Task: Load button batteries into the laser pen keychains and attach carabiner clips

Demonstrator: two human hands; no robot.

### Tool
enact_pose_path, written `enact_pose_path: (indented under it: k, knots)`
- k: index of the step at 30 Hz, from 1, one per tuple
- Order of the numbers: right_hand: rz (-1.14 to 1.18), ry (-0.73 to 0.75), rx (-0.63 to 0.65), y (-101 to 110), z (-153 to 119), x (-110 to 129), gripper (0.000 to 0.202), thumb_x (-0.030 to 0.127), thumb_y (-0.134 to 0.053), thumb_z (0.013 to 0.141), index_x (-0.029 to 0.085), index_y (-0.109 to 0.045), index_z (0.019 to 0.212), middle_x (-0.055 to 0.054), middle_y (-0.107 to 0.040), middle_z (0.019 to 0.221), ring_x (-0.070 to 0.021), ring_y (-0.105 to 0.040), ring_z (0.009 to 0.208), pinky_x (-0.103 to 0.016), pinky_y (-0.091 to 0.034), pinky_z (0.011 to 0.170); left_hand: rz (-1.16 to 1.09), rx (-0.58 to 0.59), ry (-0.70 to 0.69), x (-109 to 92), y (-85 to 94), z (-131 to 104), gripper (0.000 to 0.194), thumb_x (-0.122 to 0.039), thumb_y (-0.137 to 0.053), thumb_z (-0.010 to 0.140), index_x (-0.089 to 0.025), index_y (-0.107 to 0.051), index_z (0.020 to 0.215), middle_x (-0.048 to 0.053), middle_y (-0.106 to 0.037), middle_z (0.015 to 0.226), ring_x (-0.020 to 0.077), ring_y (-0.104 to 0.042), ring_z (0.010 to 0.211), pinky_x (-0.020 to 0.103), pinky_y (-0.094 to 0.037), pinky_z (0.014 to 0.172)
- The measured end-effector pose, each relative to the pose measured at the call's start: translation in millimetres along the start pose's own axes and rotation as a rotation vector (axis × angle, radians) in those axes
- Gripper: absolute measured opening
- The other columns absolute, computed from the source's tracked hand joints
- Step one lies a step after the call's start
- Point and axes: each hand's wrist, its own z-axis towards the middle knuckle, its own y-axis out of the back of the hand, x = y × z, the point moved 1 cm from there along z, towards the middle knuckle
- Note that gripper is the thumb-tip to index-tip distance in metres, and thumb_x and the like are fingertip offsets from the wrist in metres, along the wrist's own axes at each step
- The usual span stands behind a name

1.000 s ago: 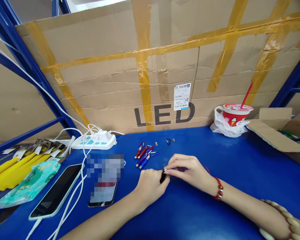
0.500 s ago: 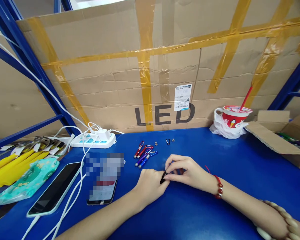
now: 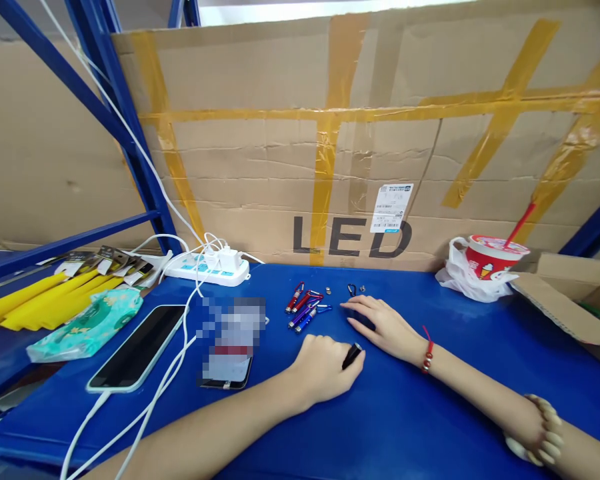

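Observation:
My left hand [image 3: 325, 370] is closed around a small black cylinder [image 3: 351, 355], whose end sticks out between thumb and fingers. My right hand [image 3: 383, 327] is spread low over the blue table, fingers apart and pointing left, with nothing visible in it. Just beyond its fingertips lie a small black carabiner [image 3: 351, 289] and a tiny metal piece [image 3: 363, 289]. Another small metal piece [image 3: 329, 291] sits further left. Red, purple and blue metal penlights with clips [image 3: 307, 319] lie grouped beyond my left hand.
Left on the blue table [image 3: 405, 427] are a phone with a blurred screen [image 3: 230, 367], a dark-screened phone [image 3: 140, 347], white cables and a power strip [image 3: 210, 269]. A red cup [image 3: 490, 260] and open carton [image 3: 565, 293] stand right. Taped cardboard [image 3: 260, 173] rises behind.
My right hand has parted from my left hand and the black cylinder, moving forward over the table with its fingers opened. The view has shifted, so the scene sits further right in the picture.

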Motion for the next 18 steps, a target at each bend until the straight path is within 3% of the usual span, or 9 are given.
enact_pose_path:
  k: [4,10,18]
  knots:
    - [-0.095,0.033,0.011,-9.5,21.3,0.2,0.036,0.026,-0.037,0.091,0.021,-0.048,0.124,-0.011,-0.052,0.123,-0.0235,-0.050,0.108,-0.043,-0.041,0.087,0.003,-0.010,-0.005,1.3,-0.1,-0.5,0.042,-0.034,-0.034,0.089,-0.017,-0.068,0.070,0.008,-0.070,0.066,0.0235,-0.066,0.062,0.027,-0.039,0.052]
    - [-0.187,0.030,-0.026,-20.2,43.3,-6.1,0.032,0.024,-0.038,0.090,0.019,-0.058,0.115,-0.013,-0.051,0.123,-0.0266,-0.046,0.111,-0.042,-0.041,0.084,0.008,-0.020,-0.011,3.2,-2.0,-1.4,0.042,-0.034,-0.035,0.088,-0.018,-0.068,0.069,0.008,-0.070,0.065,0.0235,-0.067,0.062,0.027,-0.039,0.051]
    - [-0.165,-0.035,-0.052,-4.4,13.0,-5.7,0.018,0.027,-0.052,0.084,0.021,-0.066,0.092,-0.010,-0.055,0.113,-0.0259,-0.049,0.106,-0.040,-0.042,0.081,0.021,0.003,-0.042,5.5,-4.2,0.0,0.040,-0.034,-0.035,0.088,-0.018,-0.067,0.071,0.006,-0.070,0.067,0.0218,-0.067,0.062,0.025,-0.038,0.052]
